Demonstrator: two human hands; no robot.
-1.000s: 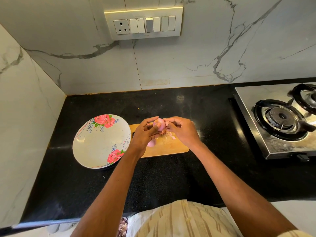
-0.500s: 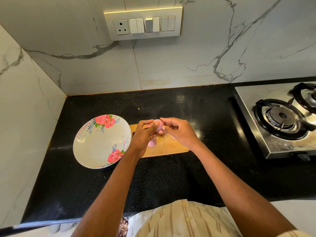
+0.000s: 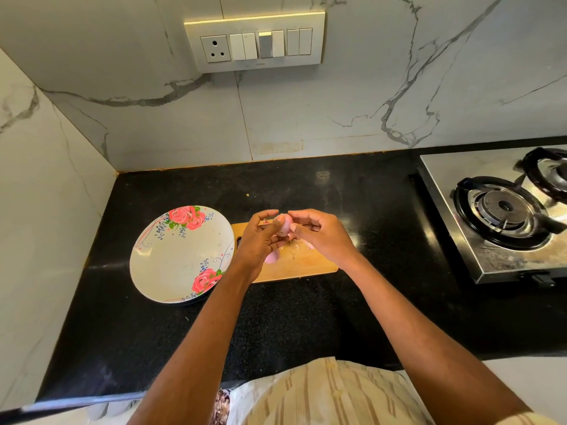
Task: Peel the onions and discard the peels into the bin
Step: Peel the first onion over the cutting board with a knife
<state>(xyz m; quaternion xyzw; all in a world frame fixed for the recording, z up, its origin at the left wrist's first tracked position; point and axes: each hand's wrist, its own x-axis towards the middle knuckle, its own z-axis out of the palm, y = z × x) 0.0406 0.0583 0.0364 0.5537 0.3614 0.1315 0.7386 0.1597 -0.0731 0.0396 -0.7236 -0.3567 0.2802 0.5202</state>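
our left hand and right hand pinch the onion over the cutting board; fingers have closed tighter round it than a second ago, so peeling continues. plate just left, stove well right, bare table nearer us.

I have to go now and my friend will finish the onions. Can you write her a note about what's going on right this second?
Left hand and right hand both hold one small pink onion above the wooden cutting board.
Another pink onion piece lies on the board, with peel scraps beside it.
The flowered plate sits left of the board.
Done: some peel is off.
Left: finish peeling, then bin the peels. No bin is in view.
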